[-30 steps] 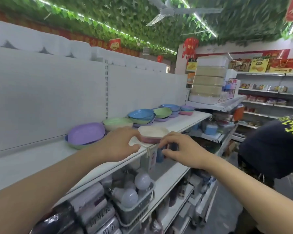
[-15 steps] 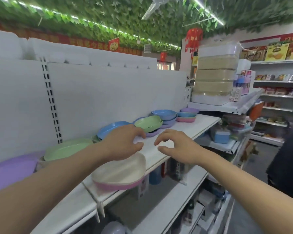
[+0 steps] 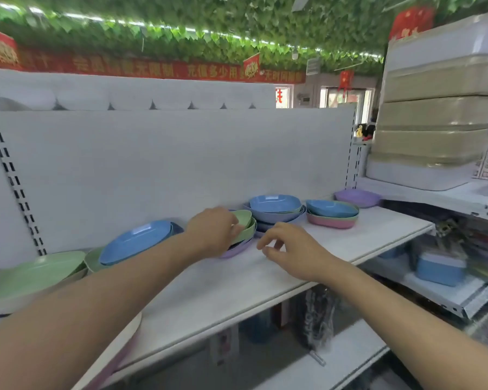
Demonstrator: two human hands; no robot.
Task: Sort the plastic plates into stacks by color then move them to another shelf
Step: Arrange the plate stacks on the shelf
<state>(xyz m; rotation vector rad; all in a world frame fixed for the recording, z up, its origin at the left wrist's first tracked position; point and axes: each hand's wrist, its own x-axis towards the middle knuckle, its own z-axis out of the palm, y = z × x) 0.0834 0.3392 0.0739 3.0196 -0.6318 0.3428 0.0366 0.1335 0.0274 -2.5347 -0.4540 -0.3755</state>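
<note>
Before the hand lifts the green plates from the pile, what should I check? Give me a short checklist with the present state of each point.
1. Left hand has its grip on the green plates: ok, fingers curl over their near rim.
2. Right hand free to help: ok, it hovers open above the shelf.
3. Only green comes up: cannot tell; a purple plate lies directly beneath.
4. Neighbouring blue-topped stack stands apart: not ok, it looks very close, perhaps touching.
5. Bare shelf space in front for setting down: ok.
</note>
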